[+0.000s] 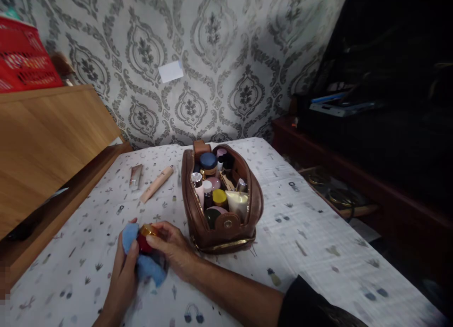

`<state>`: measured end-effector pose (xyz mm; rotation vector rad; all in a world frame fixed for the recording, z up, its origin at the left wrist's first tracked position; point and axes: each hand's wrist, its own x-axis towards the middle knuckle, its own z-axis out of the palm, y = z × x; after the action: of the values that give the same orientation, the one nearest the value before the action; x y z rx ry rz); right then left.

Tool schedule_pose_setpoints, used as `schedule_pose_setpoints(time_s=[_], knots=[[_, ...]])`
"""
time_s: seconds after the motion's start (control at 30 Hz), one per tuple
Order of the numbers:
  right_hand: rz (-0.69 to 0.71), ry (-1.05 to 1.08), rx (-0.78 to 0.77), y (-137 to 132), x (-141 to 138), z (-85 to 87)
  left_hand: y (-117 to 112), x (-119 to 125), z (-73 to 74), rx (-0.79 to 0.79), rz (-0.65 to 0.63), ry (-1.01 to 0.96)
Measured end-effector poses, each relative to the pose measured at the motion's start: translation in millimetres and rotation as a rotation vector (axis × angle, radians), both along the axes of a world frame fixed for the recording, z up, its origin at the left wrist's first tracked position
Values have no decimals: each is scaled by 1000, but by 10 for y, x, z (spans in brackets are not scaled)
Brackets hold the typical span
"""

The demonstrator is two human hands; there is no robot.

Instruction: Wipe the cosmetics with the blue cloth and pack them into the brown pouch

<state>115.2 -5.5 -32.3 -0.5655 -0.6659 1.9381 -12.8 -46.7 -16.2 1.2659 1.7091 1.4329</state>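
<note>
My left hand (125, 261) is closed around a blue cloth (150, 269), which is pressed against a small red jar with a gold cap (144, 241). With thumb and fingers, my right hand (173, 247) grips the same jar by its gold cap. Just right of my hands stands a brown leather cosmetic bag (258, 202), unzipped and wide open. Inside it are several bottles and jars, among them a blue-lidded jar (208, 163), a yellow-lidded jar (220, 198) and a pale cream tube (238, 204).
A peach tube (156, 184) and a small silvery tube (135, 177) lie on the patterned white cloth (300, 280) behind my hands. To the left is a wooden panel (53, 138) with a red basket (26, 55) on top. A dark red cabinet (336, 190) flanks the right side.
</note>
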Motion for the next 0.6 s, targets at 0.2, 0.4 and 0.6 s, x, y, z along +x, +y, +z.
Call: schedule_pose_setpoints(time_s=[0.2,0.4,0.6], knots=[[203,7,-34,-13,34,50,9,-88,47,90,12,101],[332,25,6,-10,69,50,54,-134,144,101,41,17],[264,14,51,2,44,33,119,-24,198,-113,151,-353]])
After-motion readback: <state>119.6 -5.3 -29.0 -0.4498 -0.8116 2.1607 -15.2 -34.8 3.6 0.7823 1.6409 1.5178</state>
